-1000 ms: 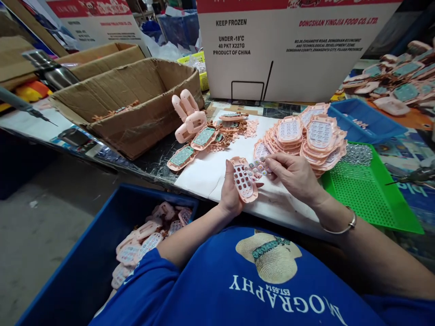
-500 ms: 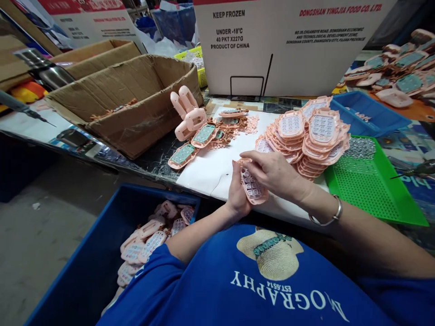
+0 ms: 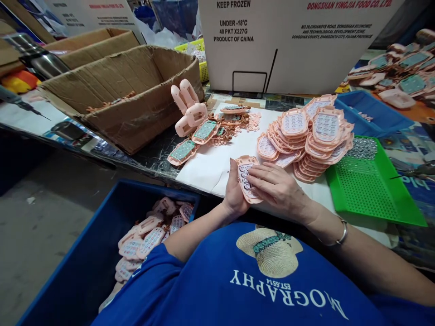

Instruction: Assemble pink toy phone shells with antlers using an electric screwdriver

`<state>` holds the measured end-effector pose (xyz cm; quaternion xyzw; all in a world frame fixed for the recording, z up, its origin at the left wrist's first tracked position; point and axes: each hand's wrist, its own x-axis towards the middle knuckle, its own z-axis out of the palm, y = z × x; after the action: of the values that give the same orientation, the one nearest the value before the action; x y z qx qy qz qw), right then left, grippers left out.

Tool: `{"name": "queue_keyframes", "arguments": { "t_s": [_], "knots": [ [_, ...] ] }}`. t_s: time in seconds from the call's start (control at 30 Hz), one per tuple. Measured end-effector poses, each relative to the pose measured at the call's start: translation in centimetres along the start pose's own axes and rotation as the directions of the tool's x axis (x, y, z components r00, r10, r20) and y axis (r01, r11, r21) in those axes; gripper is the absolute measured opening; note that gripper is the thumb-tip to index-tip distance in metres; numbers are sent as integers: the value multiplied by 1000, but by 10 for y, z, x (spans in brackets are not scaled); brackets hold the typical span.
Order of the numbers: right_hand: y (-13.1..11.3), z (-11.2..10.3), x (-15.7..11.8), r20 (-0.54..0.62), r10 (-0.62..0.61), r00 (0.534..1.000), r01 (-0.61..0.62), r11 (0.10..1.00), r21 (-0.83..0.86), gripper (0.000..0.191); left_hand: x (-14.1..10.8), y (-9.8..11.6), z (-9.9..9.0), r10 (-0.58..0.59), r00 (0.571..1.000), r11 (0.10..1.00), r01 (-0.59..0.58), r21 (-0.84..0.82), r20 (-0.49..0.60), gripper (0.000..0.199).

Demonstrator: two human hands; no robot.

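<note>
Since half a second ago, the right hand (image 3: 280, 188) has moved from the top of the pink shell (image 3: 250, 198) onto its keypad (image 3: 244, 174), outstretched fingers lying across it. The left hand (image 3: 234, 192) holds the shell, nearer than the stack of panels (image 3: 295, 123) and left of it. Further left of the stack, teal-faced shells (image 3: 181, 151) lie on the tabletop (image 3: 149, 158); to its right sits the green tray (image 3: 360, 181).

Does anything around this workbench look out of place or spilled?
A whitish scrap lies loose on the floor, left of the blue bin. Small pink pieces also lie scattered on the white sheet, outside any container, though that may be deliberate. Nothing else stands out.
</note>
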<state>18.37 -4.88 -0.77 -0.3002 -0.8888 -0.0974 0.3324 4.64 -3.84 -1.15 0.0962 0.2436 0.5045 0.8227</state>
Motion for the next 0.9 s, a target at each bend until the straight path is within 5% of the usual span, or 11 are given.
{"name": "queue_keyframes", "arguments": {
  "t_s": [0.9],
  "knots": [
    [3,-5,-8,93,22,995,-27,998,55,25,3,-2,-7,-69,998,998,69,14,12,59]
  ]
}}
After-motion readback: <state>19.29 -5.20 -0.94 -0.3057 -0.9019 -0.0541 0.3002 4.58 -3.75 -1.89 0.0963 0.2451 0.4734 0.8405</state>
